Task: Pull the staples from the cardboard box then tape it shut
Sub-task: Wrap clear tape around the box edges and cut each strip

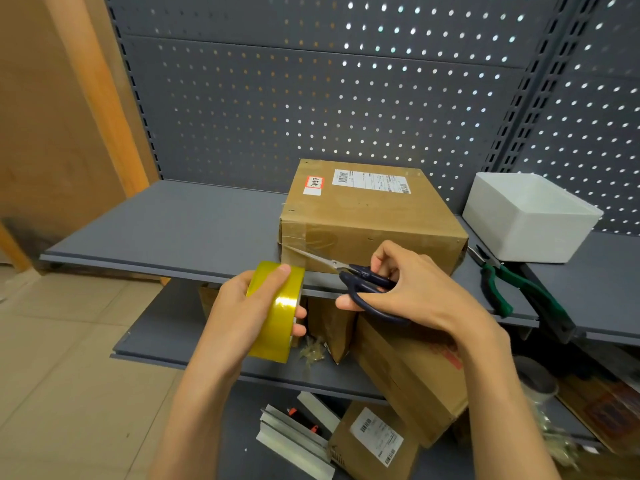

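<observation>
The fingers (277,275) of the left hand (242,306) curl round a yellow roll of tape (277,313), thumb under its lower edge, holding it just in front of the grey shelf (173,223). The right hand (412,289) grips dark-handled scissors (360,278), its fingers threaded through the loops, with the blades slightly apart and pointing left along the lower front face of the cardboard box (367,216). The box sits closed on the shelf, labels on top, against the pegboard. Green-handled pliers (502,282) lie to its right, beside a white container (530,216). More boxes stand on the lower shelf.
</observation>
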